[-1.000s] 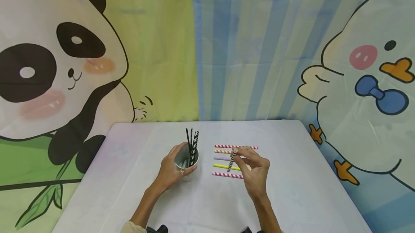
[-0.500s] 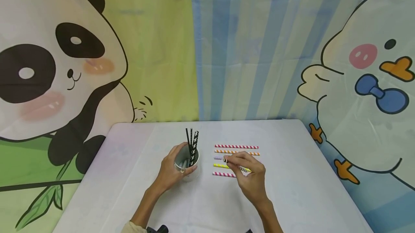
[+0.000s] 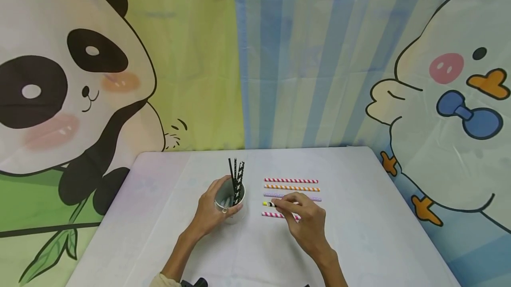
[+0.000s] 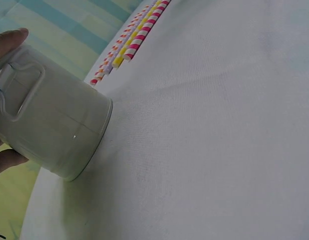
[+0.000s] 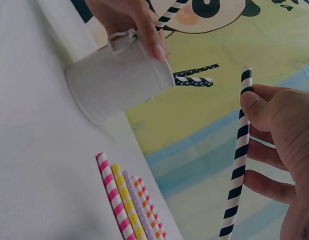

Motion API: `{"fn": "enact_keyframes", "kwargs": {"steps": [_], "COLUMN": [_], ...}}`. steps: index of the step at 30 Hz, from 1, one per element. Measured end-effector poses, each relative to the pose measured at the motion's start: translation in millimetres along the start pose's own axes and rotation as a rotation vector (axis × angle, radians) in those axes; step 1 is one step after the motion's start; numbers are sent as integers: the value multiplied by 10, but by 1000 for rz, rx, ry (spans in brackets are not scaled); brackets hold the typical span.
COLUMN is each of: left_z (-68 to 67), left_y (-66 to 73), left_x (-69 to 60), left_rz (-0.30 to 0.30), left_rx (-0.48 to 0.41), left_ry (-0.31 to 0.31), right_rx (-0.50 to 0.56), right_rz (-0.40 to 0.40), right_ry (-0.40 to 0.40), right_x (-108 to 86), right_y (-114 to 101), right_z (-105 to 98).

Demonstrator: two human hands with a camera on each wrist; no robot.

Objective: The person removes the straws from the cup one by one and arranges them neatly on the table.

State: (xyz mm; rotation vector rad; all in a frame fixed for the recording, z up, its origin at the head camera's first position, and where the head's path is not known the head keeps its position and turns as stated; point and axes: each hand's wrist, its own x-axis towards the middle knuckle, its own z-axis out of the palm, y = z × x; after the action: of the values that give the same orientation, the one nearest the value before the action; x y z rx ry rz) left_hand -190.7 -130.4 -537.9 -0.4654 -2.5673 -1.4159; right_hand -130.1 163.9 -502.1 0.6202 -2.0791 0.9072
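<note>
My left hand [image 3: 209, 207] grips the side of a small white bucket [image 5: 114, 85] that stands on the table. Several black-and-white paper straws [image 3: 238, 185] lean inside it, and one striped straw [image 5: 172, 15] rests against the near rim. My right hand [image 3: 305, 220] pinches another black-and-white striped paper straw [image 5: 238, 160] near one end, thumb against fingers. In the head view that straw's tip sits over a yellow straw [image 3: 265, 203]; most of its length is hidden by the hand. It is held above the table, apart from the bucket.
Laid in parallel right of the bucket are a red-striped straw [image 3: 291, 181], an orange-striped straw [image 3: 291, 187], a lilac straw [image 3: 313, 198] and a pink-striped straw [image 3: 273, 214], besides the yellow one. A white cloth covers the table [image 3: 367, 233]; printed curtains [image 3: 199, 56] hang behind.
My right hand has moved slightly left and towards me. Its straw has swung from steeply tilted to pointing its end left, towards the bucket. The left hand and bucket have stayed put.
</note>
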Motion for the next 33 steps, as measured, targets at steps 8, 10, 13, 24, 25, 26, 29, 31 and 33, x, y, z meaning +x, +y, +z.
{"fn": "enact_keyframes", "kwargs": {"steps": [8,10,13,24,25,26,29,31,33], "left_z": [-4,-1,3,11,13,14,13,11,8], "left_y": [-26,-31,-37,-24,-22,-20,-11,-8,-4], "left_x": [-31,-29,-16,3,1,-1,-5,-7,-9], "left_rz": [-4,-6,0,10,10,9,2,-3,-8], "left_rx": [16,16,19,10,15,19,23,20,12], "left_ry": [12,11,12,9,9,9,7,6,5], "right_rx": [-122,-137,-172,-230,-233,-236,-248,-253,-254], "right_rz": [47,45,45,31,32,31,39,48,59], "right_ry": [-138,-149,-164,-194,-196,-199,-217,-233,-249], "right_x": [-122,-142,-173,-286,-296,-304,-327,-342,-359], "right_y": [49,63,82,122,126,128,130,129,127], "right_z": [47,61,84,141,146,150,159,167,174]}}
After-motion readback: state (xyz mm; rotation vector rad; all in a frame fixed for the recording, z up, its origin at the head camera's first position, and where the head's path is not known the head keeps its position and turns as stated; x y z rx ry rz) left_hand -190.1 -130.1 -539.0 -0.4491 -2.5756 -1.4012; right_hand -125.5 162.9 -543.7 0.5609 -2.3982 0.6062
